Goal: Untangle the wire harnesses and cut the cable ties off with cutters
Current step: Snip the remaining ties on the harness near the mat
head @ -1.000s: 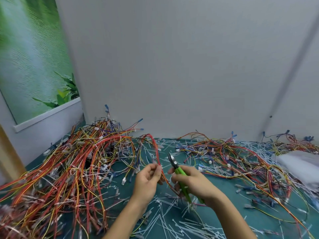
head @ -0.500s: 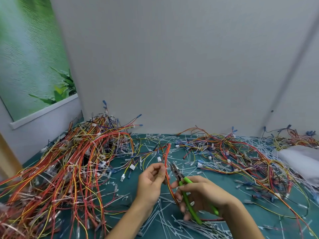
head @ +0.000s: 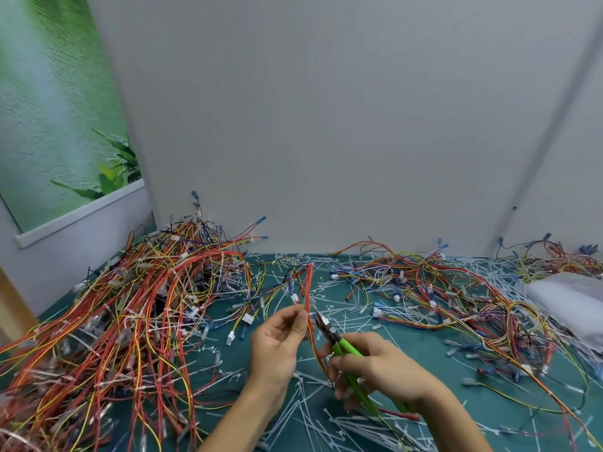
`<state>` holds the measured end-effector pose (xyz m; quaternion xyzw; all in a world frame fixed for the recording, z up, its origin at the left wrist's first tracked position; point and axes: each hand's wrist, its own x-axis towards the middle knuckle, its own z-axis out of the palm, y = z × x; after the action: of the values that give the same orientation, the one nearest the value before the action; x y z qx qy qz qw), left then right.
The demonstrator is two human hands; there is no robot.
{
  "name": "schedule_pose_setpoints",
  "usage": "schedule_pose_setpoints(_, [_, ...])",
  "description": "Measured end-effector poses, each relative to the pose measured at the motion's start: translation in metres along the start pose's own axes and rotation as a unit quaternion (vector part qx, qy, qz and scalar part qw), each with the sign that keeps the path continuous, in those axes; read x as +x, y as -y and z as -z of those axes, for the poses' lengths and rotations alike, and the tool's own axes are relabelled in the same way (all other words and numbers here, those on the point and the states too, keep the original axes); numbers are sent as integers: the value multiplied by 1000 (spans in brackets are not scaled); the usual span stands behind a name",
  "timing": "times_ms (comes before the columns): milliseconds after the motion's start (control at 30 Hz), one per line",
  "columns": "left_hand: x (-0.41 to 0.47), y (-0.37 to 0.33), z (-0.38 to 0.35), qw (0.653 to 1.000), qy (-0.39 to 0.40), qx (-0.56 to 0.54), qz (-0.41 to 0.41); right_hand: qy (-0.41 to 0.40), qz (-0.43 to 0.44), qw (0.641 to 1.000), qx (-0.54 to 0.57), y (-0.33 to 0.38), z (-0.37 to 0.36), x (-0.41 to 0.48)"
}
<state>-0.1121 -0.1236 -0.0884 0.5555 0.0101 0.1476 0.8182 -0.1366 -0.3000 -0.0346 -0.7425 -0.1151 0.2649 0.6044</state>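
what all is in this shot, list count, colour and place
harness pile: one big, red, orange, yellow, left of mat
loose harnesses: many, mixed colours, far right of mat
held harness: one, red and yellow, between the hands
cutters: one, green handles, by held harness
cable ties: many, white, strewn over mat
mat: one, teal, under all
plastic sheet: one, white, right edge
poster: one, green, upper left
left hand: pinches held harness
right hand: grips cutters

Assembly workbench, green cutting mat, heaped wire harnesses, grey partition
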Motion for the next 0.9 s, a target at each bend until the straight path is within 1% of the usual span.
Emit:
schedule_pose_setpoints(233, [0, 1, -2, 1000, -13, 9, -22, -34, 37, 998, -31, -6, -10, 7])
schedule_pose_setpoints(333, [2, 2, 0, 999, -19, 26, -33, -37, 49, 997, -36, -7, -15, 10])
schedule_pose_setpoints(467, [3, 5, 1, 997, -17, 65, -33, -37, 41, 998, -24, -7, -21, 12])
schedule_pose_setpoints(700, [0, 9, 1, 993, 14, 107, -38, -46, 23, 999, 12, -7, -30, 12])
schedule_pose_setpoints(800, [0, 11, 1, 992, 21, 115, -37, -55, 23, 998, 1, -7, -29, 13])
schedule_pose_setpoints(900, [0, 12, 2, 992, 22, 123, -34, -81, 34, 996, -21, -11, -30, 16])
